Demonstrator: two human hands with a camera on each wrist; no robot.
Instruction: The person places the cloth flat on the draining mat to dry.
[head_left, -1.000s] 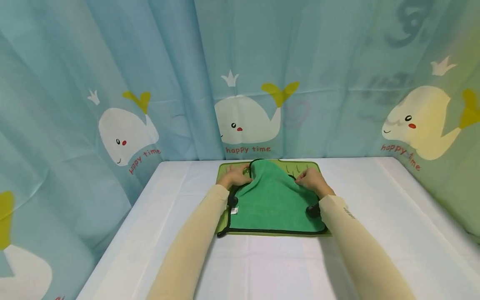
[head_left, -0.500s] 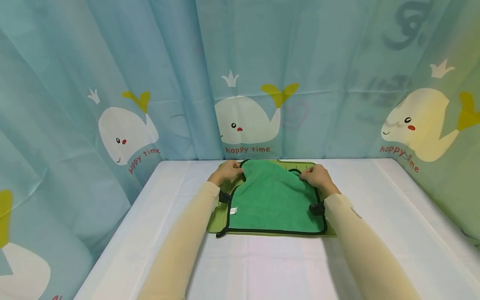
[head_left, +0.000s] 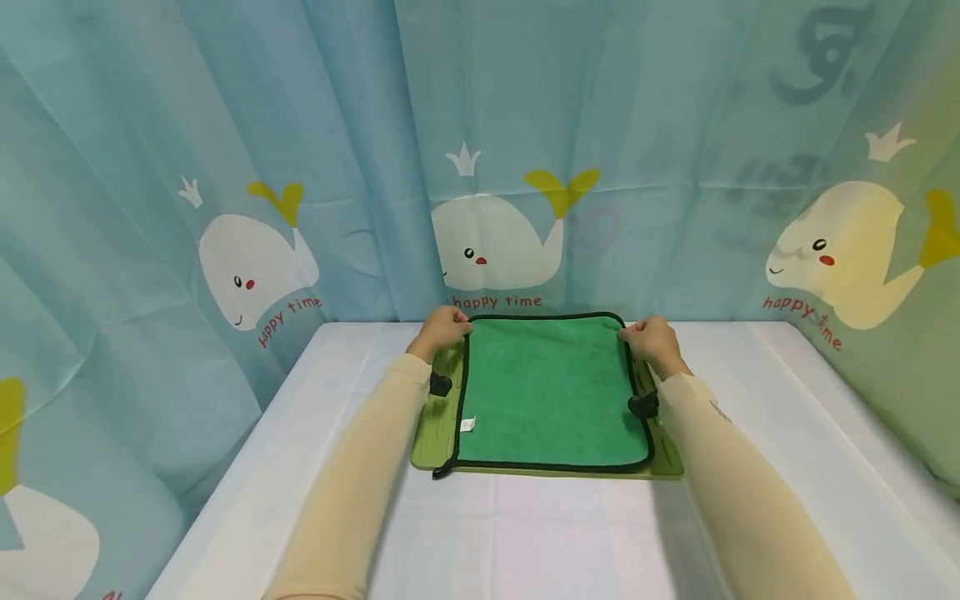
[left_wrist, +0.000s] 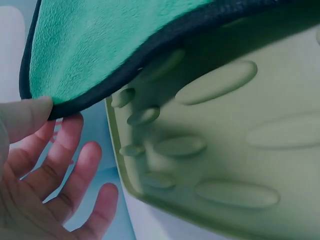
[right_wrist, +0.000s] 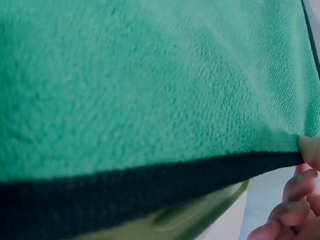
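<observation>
A green towel (head_left: pixel 551 392) with black edging spreads over an olive-green tray (head_left: pixel 435 437) with raised oval ridges. My left hand (head_left: pixel 442 327) pinches the towel's far left corner between thumb and forefinger; in the left wrist view the other fingers of that hand (left_wrist: pixel 65 175) are spread below the edge, and the corner hangs above the tray (left_wrist: pixel 225 150). The far right corner is pinched by my right hand (head_left: pixel 654 342), whose thumb shows at the edge of the towel (right_wrist: pixel 150 90) in the right wrist view. Near the tray's front, the towel lies flat with a white label (head_left: pixel 467 424).
A white-covered table (head_left: pixel 555 533) carries the tray near its far edge. Behind and along both sides hangs a light blue curtain (head_left: pixel 360 150) printed with whales. A dark wrist camera (head_left: pixel 643 406) sits beside the towel's right edge, another (head_left: pixel 440 383) by the left.
Both hands have moved apart and farther back. The towel's far side, bunched and folded before, is now pulled out straight between them. More of the tray shows at the left and right.
</observation>
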